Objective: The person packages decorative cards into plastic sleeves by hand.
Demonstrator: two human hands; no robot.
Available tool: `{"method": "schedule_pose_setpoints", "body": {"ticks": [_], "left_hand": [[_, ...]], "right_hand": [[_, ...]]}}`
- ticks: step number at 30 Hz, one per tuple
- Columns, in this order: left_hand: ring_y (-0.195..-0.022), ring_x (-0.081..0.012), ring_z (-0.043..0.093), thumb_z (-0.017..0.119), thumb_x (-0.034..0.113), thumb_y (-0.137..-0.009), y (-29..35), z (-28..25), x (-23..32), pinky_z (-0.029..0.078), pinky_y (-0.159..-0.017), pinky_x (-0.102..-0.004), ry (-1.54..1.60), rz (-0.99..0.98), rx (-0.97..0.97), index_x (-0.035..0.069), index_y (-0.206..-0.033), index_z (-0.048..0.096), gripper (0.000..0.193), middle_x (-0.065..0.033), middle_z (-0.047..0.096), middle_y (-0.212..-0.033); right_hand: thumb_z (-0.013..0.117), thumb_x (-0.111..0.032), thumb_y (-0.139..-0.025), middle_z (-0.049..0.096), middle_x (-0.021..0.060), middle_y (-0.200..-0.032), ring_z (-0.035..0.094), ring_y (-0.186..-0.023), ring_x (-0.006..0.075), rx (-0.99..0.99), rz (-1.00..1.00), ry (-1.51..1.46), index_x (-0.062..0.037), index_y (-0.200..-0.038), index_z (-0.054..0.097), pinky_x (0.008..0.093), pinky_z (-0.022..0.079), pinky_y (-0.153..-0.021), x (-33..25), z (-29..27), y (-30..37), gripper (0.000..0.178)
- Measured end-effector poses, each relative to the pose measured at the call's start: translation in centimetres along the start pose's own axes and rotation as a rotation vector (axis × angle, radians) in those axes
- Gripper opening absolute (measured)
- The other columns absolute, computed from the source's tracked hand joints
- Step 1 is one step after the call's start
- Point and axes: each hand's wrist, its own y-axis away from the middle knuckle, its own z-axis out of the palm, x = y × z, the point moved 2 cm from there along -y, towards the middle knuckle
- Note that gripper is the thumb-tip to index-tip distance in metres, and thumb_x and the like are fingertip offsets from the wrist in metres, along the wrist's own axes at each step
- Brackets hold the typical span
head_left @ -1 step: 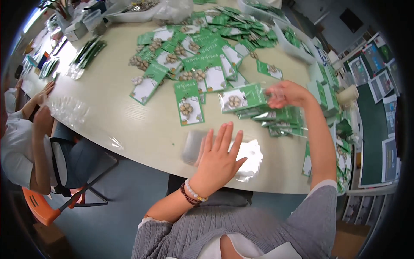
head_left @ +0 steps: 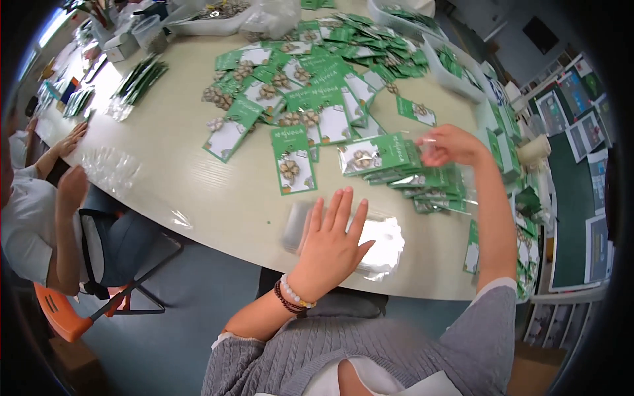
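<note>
My left hand lies palm down with fingers outstretched on a pile of clear plastic bags near the table's front edge. Over to the right, my right hand has its fingers pinched together, with a glint of clear plastic at the fingertips; what exactly they grip is unclear. Beside those fingertips, a bagged green-and-white card bearing a tan flower-shaped piece tops a fanned stack of bagged cards. An upright card with a similar flower piece rests left of that stack.
Many loose green cards cover the table's middle and far side. White bins stand at the back right, green boxes along the right edge. At left another person sits by small clear bags.
My right hand has shifted slightly right, off the end of the top bagged card. My left hand stays flat on the bags. The whole view has moved a little.
</note>
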Motion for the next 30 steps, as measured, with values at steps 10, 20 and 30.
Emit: {"method": "schedule_pose_setpoints", "body": {"ticks": [10,20,30], "left_hand": [[-0.131,-0.0332,0.038,0.068,0.032,-0.079,1.9,0.4,1.9,0.031,-0.108,-0.0449,0.119,0.189,-0.123,0.003,-0.128,0.050,0.060,-0.0195,0.042,-0.139],[-0.131,-0.0372,0.038,0.067,0.034,-0.082,1.6,-1.5,-2.3,0.029,-0.109,-0.0455,0.119,-0.011,-0.021,0.000,-0.129,0.047,0.062,-0.0243,0.039,-0.139],[-0.130,-0.0399,0.037,0.054,0.043,-0.092,2.0,-1.1,-5.6,0.027,-0.109,-0.0470,-0.074,-0.198,0.063,-0.004,-0.134,0.041,0.065,-0.0279,0.035,-0.141]], "right_hand": [[0.064,-0.025,-0.087,0.058,0.0010,-0.076,0.055,-0.067,0.0115,0.034,-0.791,0.663,-0.0059,-0.095,0.061,0.0271,0.046,-0.058,-10.9,12.4,-6.9,0.021],[0.087,-0.022,-0.059,0.044,0.0157,-0.126,0.051,-0.109,0.0304,-0.168,-0.496,1.290,-0.0132,-0.134,0.032,0.0404,0.044,-0.092,-13.7,20.3,-10.5,0.093],[0.073,-0.034,-0.077,0.058,0.0034,-0.080,0.056,-0.074,0.0153,-0.261,-0.486,1.033,-0.0051,-0.106,0.055,0.0272,0.043,-0.062,-15.0,19.5,-11.7,0.045]]}}
